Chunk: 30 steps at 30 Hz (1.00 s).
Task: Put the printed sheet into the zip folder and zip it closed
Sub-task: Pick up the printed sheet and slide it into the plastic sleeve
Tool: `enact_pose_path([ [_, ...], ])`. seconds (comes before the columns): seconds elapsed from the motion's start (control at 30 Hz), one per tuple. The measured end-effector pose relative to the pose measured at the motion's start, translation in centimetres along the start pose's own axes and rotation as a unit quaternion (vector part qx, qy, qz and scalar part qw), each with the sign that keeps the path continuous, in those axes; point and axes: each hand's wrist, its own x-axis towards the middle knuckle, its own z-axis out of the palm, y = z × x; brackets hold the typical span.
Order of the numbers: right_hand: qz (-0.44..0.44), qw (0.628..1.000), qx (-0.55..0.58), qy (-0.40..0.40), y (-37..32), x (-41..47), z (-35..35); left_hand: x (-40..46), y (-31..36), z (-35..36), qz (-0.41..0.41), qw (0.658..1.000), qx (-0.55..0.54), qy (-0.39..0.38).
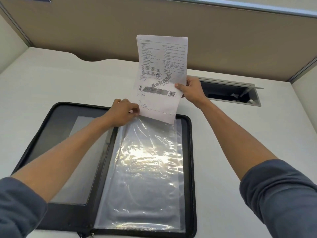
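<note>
Head view: fine print on the printed sheet [159,74] is unreadable, and my left arm hides part of the zip folder [190,152] lying open at the desk's near edge. I hold the sheet upright over the folder's far edge, left hand [122,112] pinching its bottom-left corner, right hand [192,91] gripping its right edge. Clear sleeve [145,165] is glary and crinkled.

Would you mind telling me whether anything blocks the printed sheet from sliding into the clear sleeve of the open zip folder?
Nothing visible does. The printed sheet hangs at the clear sleeve's top edge, which the left hand pinches.
</note>
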Motion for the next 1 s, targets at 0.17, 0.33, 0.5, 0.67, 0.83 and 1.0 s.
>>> enact_pose_path([
  [0.17,0.007,1.0,0.012,-0.014,0.2,0.4,-0.1,0.2,-0.1,-1.0,-0.03,0.997,-0.049,-0.051],
  [0.33,0.008,0.999,0.03,-0.028,0.1,0.4,0.0,0.5,0.1,-1.9,-0.062,0.992,-0.067,-0.083],
  [0.5,0.005,0.999,0.033,-0.037,-0.1,0.5,0.1,0.6,0.4,-2.7,-0.075,0.988,-0.075,-0.108],
  [0.67,0.01,0.997,0.027,-0.073,-0.2,1.0,-0.1,0.9,0.4,-3.1,-0.068,0.987,-0.081,-0.121],
  [0.83,0.027,0.995,0.054,-0.073,-0.6,1.6,-0.2,1.0,0.5,-3.4,-0.041,0.976,-0.148,-0.157],
  [1.0,0.04,0.993,0.093,-0.061,-0.5,1.9,-0.3,1.1,0.2,-3.5,-0.037,0.973,-0.167,-0.157],
])
